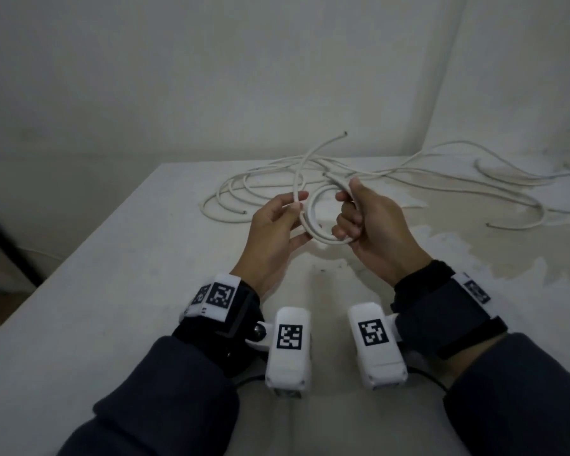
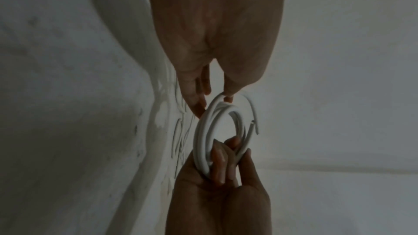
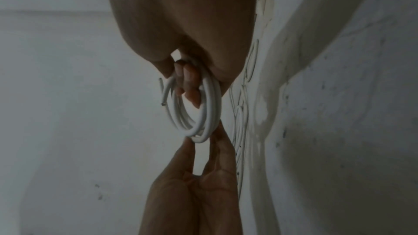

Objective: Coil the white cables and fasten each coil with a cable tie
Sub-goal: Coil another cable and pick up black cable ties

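Note:
A small coil of white cable (image 1: 321,239) hangs between both hands above the white table (image 1: 112,274). My left hand (image 1: 295,209) pinches the coil's left side between thumb and fingertips; in the left wrist view the left hand (image 2: 217,99) pinches the coil (image 2: 202,140) at its top. My right hand (image 1: 346,209) grips the right side, and in the right wrist view its fingers (image 3: 190,81) curl through the loops of the coil (image 3: 211,110). A free tail (image 1: 301,166) of this cable rises from my left hand, its cut end pointing up.
More loose white cables (image 1: 231,189) lie tangled on the table behind my hands, and others (image 1: 507,189) trail off to the right. A stained patch (image 1: 458,225) marks the table's right part. A wall stands close behind, and the table's left edge (image 1: 79,248) runs diagonally.

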Tool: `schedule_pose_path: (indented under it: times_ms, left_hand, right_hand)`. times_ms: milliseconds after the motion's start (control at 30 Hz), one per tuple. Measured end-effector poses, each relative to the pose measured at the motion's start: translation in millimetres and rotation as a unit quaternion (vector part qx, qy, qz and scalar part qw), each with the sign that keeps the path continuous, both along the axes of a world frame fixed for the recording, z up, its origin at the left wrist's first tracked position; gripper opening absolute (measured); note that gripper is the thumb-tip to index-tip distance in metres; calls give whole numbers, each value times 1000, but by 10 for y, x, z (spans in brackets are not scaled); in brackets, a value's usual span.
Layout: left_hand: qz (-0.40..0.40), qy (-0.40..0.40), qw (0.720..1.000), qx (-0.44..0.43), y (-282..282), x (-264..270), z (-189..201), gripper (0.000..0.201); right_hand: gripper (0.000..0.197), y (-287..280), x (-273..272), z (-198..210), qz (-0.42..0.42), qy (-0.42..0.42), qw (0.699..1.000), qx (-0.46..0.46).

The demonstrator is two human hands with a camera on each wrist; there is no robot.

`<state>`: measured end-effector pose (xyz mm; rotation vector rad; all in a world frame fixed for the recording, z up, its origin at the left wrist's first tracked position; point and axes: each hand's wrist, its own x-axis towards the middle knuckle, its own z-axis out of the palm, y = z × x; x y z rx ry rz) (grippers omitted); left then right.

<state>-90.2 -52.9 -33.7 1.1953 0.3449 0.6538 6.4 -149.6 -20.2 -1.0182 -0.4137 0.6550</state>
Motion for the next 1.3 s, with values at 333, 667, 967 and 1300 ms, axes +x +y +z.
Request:
schedule_pose_path:
  times_ms: [333, 667, 967, 1300]
  left_hand:
    - [-91, -46, 983, -151, -23, 31, 27, 28]
    - [-101, -54, 966, -233, -24, 22, 63, 39]
    - [-67, -32, 972, -224, -19, 38, 55, 22]
    - [52, -9, 990, -132, -37, 76, 42, 14]
  right_hand:
    - [19, 2, -9, -52, 42, 6, 999, 21]
    - [27, -4, -101, -49, 113, 1, 993, 39]
    - [18, 27, -143, -76, 111, 82, 989, 58]
    - [26, -39, -168, -6, 164, 162, 967, 112]
